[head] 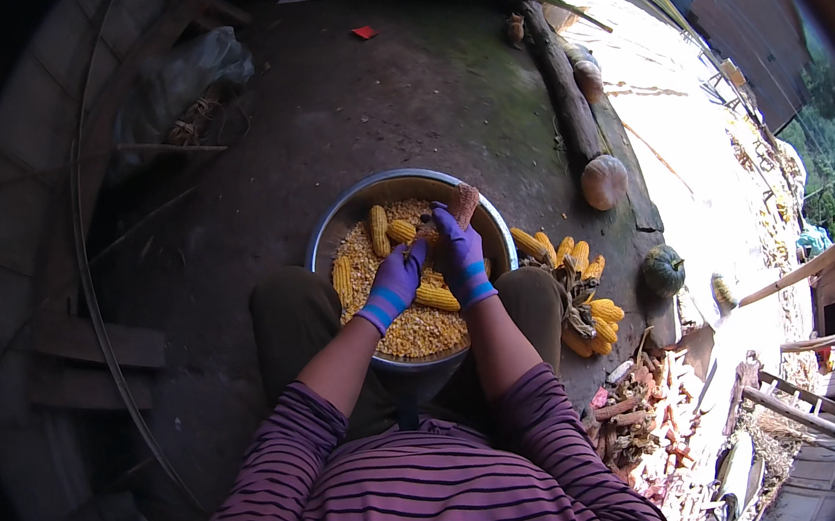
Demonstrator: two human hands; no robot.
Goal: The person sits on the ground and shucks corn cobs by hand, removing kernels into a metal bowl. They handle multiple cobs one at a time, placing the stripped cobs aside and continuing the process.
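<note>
A metal basin (497,224) filled with loose corn kernels (424,333) stands between my knees. Both hands wear purple knit gloves with blue bands and work close together over it. My right hand (461,255) grips a bare reddish corncob (466,204), which sticks up past the fingers toward the basin's far rim. My left hand (395,281) closes on a partly hidden ear of corn (424,239) beside the right thumb. Whole yellow ears lie on the kernels: one upright ear (379,231) at the far side, another ear (343,281) at left and one ear (437,298) below my hands.
Husked ears in bundles (586,286) lie on the floor by my right knee. Behind them is a heap of bare cobs (639,412). A log (558,81), a pale pumpkin (604,182) and a green pumpkin (663,270) line the right edge. Plastic sheeting (210,62) sits far left.
</note>
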